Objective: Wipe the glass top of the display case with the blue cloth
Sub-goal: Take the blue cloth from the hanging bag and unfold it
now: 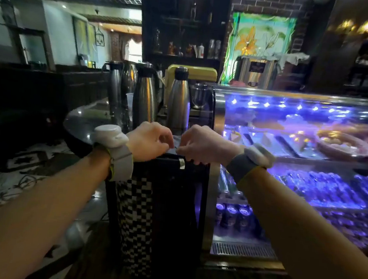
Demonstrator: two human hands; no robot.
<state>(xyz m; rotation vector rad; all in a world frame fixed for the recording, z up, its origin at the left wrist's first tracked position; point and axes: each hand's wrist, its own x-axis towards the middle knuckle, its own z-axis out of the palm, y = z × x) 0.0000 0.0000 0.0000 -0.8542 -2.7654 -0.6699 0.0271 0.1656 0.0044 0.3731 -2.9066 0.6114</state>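
My left hand [149, 141] and my right hand [202, 146] meet fingertip to fingertip over the top edge of a dark stand [178, 196]. Both pinch a dull blue-grey cloth [176, 142], of which only a small patch shows between the fingers; the rest is hidden by my hands. The display case [212, 186] stands directly right of the stand, lit blue inside. Its glass top [304, 97] runs along behind and to the right of my right hand, apart from both hands. Each wrist wears a white band device.
Steel vacuum flasks [145, 96] [178, 99] stand just behind my hands, with a yellow machine [193, 72] behind them. A checkered fabric [136, 215] hangs down the stand's front. Plates of food and cans fill the case shelves. A round dark counter [80, 119] lies to the left.
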